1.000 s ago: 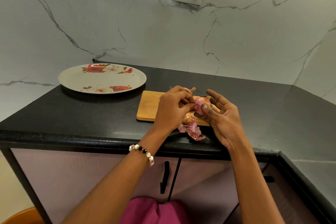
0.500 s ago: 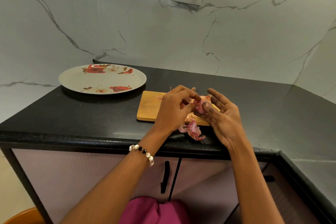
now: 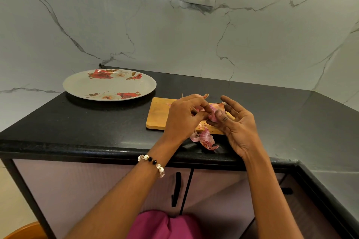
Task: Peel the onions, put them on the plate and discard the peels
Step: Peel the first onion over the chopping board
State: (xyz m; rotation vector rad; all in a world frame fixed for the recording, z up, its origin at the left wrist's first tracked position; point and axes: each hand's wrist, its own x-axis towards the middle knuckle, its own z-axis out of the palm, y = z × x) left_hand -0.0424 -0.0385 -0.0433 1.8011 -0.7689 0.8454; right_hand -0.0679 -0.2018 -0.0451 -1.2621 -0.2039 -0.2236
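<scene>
- Two hands meet over the board (image 3: 158,114): right hand (image 3: 240,125) cradles the onion (image 3: 215,111), thumb pressing it.
- Left hand (image 3: 184,117) has closed in, pinching skin loose.
- Peels (image 3: 206,138) lie below; plate (image 3: 77,85) still awaits onions.

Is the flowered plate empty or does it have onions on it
Empty: the plate shows only its rose print. The one onion is held between both hands over the cutting board.

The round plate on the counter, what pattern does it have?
Red and white roses on the round grey plate, head view.
</scene>
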